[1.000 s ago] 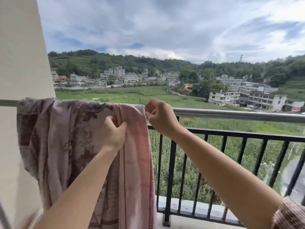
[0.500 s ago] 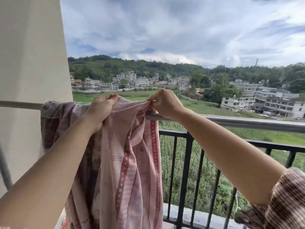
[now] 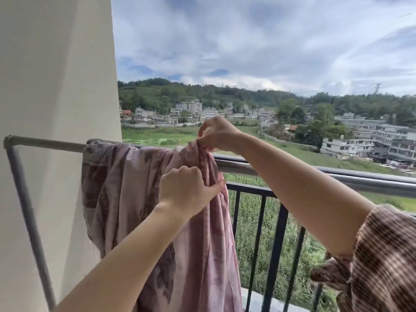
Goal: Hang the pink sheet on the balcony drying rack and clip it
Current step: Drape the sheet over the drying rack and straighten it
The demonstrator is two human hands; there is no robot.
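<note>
The pink sheet (image 3: 126, 199), printed with darker mauve patterns, hangs bunched over the horizontal grey pipe of the drying rack (image 3: 45, 144). That pipe meets a slanting leg of the same grey tube at a corner joint against the pale wall (image 3: 56, 75) on the left. The cloth falls in long folds from the bar down past the bottom edge of the view. Its left part is spread flatter, and its right part is gathered into a thick rope of fabric. The person's right hand (image 3: 219, 134) is raised just above the bar at the top of that gathered part, fingers curled and clutching a wad of the sheet so that it stands up in a small peak. The left hand (image 3: 184, 190) is lower and in front of the cloth, its fingers closed and pinching the right-hand fold of the sheet just below the bar. Both forearms reach in from the lower edge, and the right arm wears a brown-and-cream striped sleeve (image 3: 382, 255) pushed up near the elbow. To the right of the sheet the balcony railing (image 3: 337, 179) runs on bare, with black upright bars beneath it. Beyond it lie a green field (image 3: 292, 154), clusters of pale multi-storey houses (image 3: 371, 143), wooded hills (image 3: 180, 93) and a cloudy blue sky (image 3: 247, 41).
</note>
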